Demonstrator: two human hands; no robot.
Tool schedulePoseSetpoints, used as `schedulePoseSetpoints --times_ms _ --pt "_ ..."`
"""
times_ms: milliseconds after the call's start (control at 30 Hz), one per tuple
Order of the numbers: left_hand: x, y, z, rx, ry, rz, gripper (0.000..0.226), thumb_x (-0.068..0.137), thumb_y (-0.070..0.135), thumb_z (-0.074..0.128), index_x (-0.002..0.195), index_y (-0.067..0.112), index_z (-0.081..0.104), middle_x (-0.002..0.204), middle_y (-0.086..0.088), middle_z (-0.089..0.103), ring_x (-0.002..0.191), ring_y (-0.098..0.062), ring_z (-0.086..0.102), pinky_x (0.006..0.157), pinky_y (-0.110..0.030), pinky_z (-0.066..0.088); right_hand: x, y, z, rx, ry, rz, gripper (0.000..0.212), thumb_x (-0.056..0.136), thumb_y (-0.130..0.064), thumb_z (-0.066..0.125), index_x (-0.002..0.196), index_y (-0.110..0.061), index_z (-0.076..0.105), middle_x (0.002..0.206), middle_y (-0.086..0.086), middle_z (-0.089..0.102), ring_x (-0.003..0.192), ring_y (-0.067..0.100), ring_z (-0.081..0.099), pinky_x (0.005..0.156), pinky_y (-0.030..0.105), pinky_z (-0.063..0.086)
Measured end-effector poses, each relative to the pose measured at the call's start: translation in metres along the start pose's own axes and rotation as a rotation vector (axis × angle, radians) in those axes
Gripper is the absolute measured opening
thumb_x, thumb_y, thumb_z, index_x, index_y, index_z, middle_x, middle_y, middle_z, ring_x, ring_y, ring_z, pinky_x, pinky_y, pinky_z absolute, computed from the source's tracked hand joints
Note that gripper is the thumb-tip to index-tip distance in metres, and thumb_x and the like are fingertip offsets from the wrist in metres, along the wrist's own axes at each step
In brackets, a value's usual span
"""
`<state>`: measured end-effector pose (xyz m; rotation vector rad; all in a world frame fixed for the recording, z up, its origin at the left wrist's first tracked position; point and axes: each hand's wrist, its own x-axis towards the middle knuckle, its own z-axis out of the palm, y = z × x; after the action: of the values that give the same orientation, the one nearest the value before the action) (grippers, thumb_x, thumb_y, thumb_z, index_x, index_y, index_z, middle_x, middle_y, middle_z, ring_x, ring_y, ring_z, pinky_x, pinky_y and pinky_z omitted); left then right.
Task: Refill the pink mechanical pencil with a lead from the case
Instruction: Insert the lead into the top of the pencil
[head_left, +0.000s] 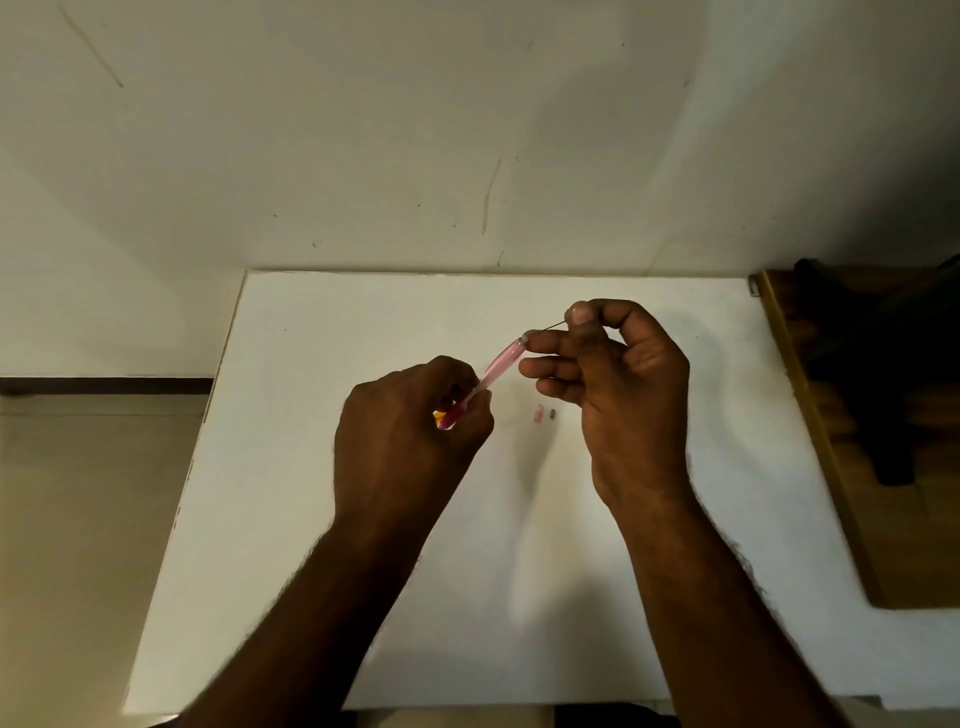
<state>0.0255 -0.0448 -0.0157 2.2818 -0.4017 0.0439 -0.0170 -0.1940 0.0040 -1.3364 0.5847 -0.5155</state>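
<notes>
My left hand (410, 431) grips the lower end of the pink mechanical pencil (496, 366), which slants up to the right above the white table (311, 493). A yellow bit (439, 415) shows inside the same fist; I cannot tell what it is. My right hand (618, 384) pinches a thin dark lead (555, 326) between thumb and forefinger, its free end at the pencil's open top. A small pink cap (538, 413) and a small dark piece (552, 413) lie on the table between my hands. The lead case is not identifiable.
The white table stands against a pale wall (467, 130). A brown wooden surface (857, 467) with a dark object (883, 364) on it adjoins the table's right side. Floor lies beyond the left edge.
</notes>
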Motion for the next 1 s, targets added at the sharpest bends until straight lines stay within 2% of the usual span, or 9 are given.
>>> schedulePoseSetpoints --times_ms 233,367,533,667,800,867,900,967,1000 --pt "0.001 -0.002 0.0 0.037 0.0 0.046 0.01 0.081 0.036 0.069 0.086 0.028 0.07 0.072 0.01 0.073 0.066 -0.013 0.069 0.062 -0.038 0.057 0.0 0.004 -0.001 -0.043 -0.012 -0.036 0.01 0.1 -0.024 0.062 0.091 -0.02 0.066 0.082 0.004 0.081 0.073 0.026 0.079 0.065 0.03 0.059" --pt "0.002 -0.002 -0.002 0.077 0.004 0.131 0.011 0.083 0.032 0.067 0.092 0.029 0.074 0.072 0.011 0.074 0.065 -0.014 0.068 0.063 -0.035 0.055 0.001 0.006 -0.004 -0.118 -0.036 -0.089 0.011 0.098 -0.025 0.066 0.089 -0.021 0.07 0.083 0.001 0.081 0.073 0.023 0.078 0.066 0.031 0.06" --pt "0.004 -0.003 -0.003 0.107 0.002 0.184 0.019 0.085 0.03 0.064 0.099 0.028 0.077 0.072 0.01 0.073 0.064 -0.016 0.064 0.063 -0.035 0.051 0.002 0.011 -0.006 -0.268 -0.047 -0.111 0.009 0.096 -0.024 0.07 0.087 -0.024 0.072 0.081 -0.007 0.079 0.071 0.016 0.078 0.064 0.045 0.063" --pt "0.005 -0.004 -0.004 0.104 -0.004 0.185 0.021 0.087 0.03 0.064 0.102 0.026 0.078 0.074 0.009 0.074 0.067 -0.018 0.065 0.065 -0.036 0.051 0.002 0.013 -0.006 -0.243 -0.112 -0.055 0.009 0.097 -0.024 0.068 0.09 -0.027 0.073 0.087 -0.004 0.08 0.075 0.019 0.078 0.073 0.041 0.063" --pt "0.004 -0.004 -0.004 0.081 0.006 0.167 0.02 0.087 0.029 0.064 0.101 0.025 0.078 0.076 0.009 0.075 0.068 -0.017 0.067 0.065 -0.035 0.052 0.007 0.013 -0.014 -0.172 -0.078 0.027 0.015 0.103 -0.023 0.057 0.102 -0.019 0.072 0.092 0.002 0.08 0.076 0.021 0.078 0.069 0.029 0.061" --pt "0.004 -0.004 -0.005 0.073 0.001 0.153 0.019 0.088 0.029 0.064 0.101 0.026 0.078 0.075 0.009 0.074 0.068 -0.016 0.067 0.065 -0.036 0.052 0.012 0.016 -0.021 -0.278 0.007 0.025 0.017 0.104 -0.022 0.056 0.102 -0.018 0.072 0.089 0.0 0.08 0.072 0.017 0.077 0.067 0.028 0.06" --pt "0.004 -0.003 -0.005 0.066 -0.004 0.143 0.019 0.088 0.03 0.063 0.101 0.027 0.078 0.075 0.01 0.074 0.068 -0.016 0.067 0.065 -0.036 0.052 0.014 0.019 -0.024 -0.365 0.039 0.026 0.015 0.103 -0.021 0.057 0.1 -0.02 0.072 0.086 -0.001 0.08 0.07 0.015 0.076 0.069 0.032 0.061" --pt "0.004 -0.003 -0.005 0.048 -0.012 0.123 0.019 0.088 0.031 0.063 0.1 0.028 0.077 0.076 0.01 0.074 0.068 -0.015 0.068 0.065 -0.037 0.053 0.015 0.026 -0.029 -0.572 0.04 0.032 0.012 0.098 -0.018 0.063 0.094 -0.024 0.073 0.086 -0.005 0.078 0.071 0.016 0.076 0.077 0.04 0.061" --pt "0.004 -0.003 -0.005 0.039 -0.014 0.113 0.018 0.088 0.031 0.063 0.1 0.028 0.077 0.076 0.01 0.074 0.069 -0.014 0.068 0.066 -0.037 0.054 0.015 0.03 -0.031 -0.688 0.01 0.036 0.01 0.095 -0.019 0.066 0.092 -0.026 0.073 0.088 -0.007 0.077 0.075 0.017 0.075 0.08 0.038 0.06"
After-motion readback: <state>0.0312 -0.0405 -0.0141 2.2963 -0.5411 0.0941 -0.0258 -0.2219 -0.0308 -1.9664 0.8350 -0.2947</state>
